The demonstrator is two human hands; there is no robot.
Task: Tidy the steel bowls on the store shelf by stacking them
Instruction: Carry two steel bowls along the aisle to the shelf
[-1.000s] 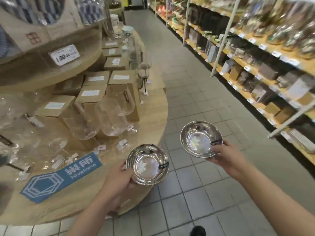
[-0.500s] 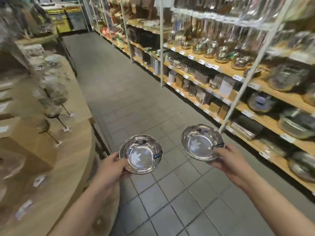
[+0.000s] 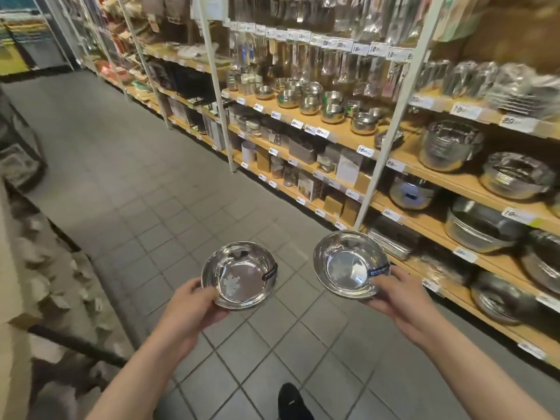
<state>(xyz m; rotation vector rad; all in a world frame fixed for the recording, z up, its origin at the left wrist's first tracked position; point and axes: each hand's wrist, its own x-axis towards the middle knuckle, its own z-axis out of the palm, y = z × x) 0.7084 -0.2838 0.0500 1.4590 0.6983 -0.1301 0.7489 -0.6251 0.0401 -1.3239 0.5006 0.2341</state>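
Hands (image 3: 194, 310) — round, shiny steel bowls (image 3: 239, 275)

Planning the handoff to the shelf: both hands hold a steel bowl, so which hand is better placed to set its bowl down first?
Right, probably. The right hand holds its bowl on the side nearest the shelf of steel bowls; the left hand and its bowl sit over the aisle floor, farther off.

A shop: price tags (image 3: 366, 152) line stocked shelves (image 3: 333, 131).

The view has swung from the round display table to the steel-bowl shelf (image 3: 454, 183), now closer ahead.
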